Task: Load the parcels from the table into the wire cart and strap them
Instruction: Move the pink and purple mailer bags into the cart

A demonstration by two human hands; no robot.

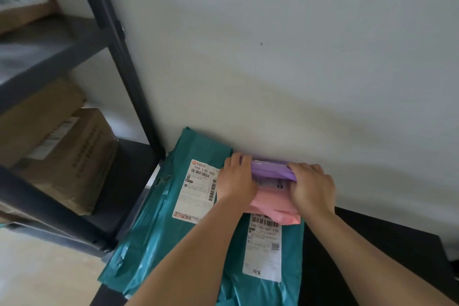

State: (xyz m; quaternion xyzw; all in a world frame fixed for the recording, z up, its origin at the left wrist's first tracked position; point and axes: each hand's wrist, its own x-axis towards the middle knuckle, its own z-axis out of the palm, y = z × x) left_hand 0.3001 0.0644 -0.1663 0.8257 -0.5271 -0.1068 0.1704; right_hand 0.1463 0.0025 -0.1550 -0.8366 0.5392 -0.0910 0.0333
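Left hand (236, 179) and right hand (311, 185) clasp each end of purple parcel (270, 169) beside wall (298, 57).

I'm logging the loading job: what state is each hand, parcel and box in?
Left hand, grips the purple plastic parcel's left end.
Right hand, grips its right end.
Purple plastic parcel, top of the stack, held at both ends.
Pink plastic parcel, lying on the teal plastic mailers.
Teal plastic mailers, flat on the black table, labels up.
Brown cardboard boxes, closed, on the dark shelf.
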